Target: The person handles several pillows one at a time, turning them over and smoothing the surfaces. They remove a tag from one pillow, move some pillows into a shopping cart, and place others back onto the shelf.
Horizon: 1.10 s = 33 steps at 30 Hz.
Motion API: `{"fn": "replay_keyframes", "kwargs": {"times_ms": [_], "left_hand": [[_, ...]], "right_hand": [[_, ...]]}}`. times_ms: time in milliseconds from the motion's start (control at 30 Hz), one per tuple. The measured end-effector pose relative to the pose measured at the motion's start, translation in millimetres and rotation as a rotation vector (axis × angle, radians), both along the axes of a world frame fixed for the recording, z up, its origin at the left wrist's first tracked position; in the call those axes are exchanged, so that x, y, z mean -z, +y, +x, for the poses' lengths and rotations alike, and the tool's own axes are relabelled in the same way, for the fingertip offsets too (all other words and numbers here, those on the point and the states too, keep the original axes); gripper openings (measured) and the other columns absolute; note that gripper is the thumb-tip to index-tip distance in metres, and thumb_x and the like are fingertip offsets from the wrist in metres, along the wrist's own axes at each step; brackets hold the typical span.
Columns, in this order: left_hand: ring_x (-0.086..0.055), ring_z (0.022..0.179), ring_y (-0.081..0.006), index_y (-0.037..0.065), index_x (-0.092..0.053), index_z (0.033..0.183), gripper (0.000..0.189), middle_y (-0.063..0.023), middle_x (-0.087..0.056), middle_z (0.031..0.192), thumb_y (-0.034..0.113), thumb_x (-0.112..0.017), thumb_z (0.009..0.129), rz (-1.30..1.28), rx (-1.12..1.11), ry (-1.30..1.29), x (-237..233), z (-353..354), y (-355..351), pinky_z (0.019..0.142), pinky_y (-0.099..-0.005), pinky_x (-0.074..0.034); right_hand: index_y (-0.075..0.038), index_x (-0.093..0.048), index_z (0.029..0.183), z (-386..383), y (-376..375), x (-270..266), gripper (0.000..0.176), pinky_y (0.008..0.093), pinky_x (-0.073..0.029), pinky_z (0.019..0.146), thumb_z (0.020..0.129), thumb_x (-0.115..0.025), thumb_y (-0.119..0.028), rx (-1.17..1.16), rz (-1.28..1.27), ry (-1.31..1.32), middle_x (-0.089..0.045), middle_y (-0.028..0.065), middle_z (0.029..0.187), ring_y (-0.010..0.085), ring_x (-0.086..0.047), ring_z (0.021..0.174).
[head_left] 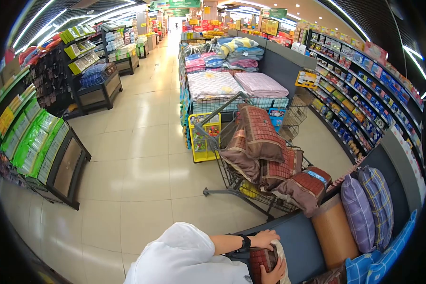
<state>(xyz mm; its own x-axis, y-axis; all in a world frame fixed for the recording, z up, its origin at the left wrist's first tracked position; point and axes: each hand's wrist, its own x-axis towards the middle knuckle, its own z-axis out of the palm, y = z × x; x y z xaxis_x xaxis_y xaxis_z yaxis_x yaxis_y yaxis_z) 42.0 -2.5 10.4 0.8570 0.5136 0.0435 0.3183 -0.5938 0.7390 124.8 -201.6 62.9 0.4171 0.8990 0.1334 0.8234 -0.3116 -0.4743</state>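
Note:
At the bottom centre, my left hand [265, 239] rests on the top end of a brown and red checked pillow [261, 258], fingers bent over its edge. My right hand [273, 272] lies lower on the same pillow, its fingers spread across the pale side. The pillow is on a dark grey shelf [300, 241]. Behind it a shopping cart [232, 182] holds several similar brown checked pillows [262, 130], piled above its rim. One of them [307, 184] lies at the cart's near right end, with a blue band round it.
Purple plaid pillows [357, 213] and blue plaid pillows [388, 265] stand at the right, beside a brown cylindrical roll [335, 232]. Folded quilts [213, 85] fill a display beyond the cart. A yellow basket stand [205, 151] is left of it. Green packages [38, 142] sit on the left shelf.

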Motion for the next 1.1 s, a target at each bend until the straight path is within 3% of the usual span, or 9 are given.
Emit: {"fn": "replay_keyframes", "kwargs": {"times_ms": [1100], "left_hand": [[-0.046,0.100,-0.0337,0.017,-0.050,0.113,0.056,-0.0113,-0.048,0.107,0.029,-0.074,0.064,0.006,0.017,-0.007,-1.8,-0.8,-2.1,0.080,-0.0439,-0.041]], "right_hand": [[-0.010,-0.031,0.136,-1.4,-3.2,-2.6,0.084,0.0483,-0.023,0.102,0.070,-0.068,-0.047,0.054,-0.105,-0.036,-0.036,0.0217,0.134,0.0376,-0.031,0.125]]}}
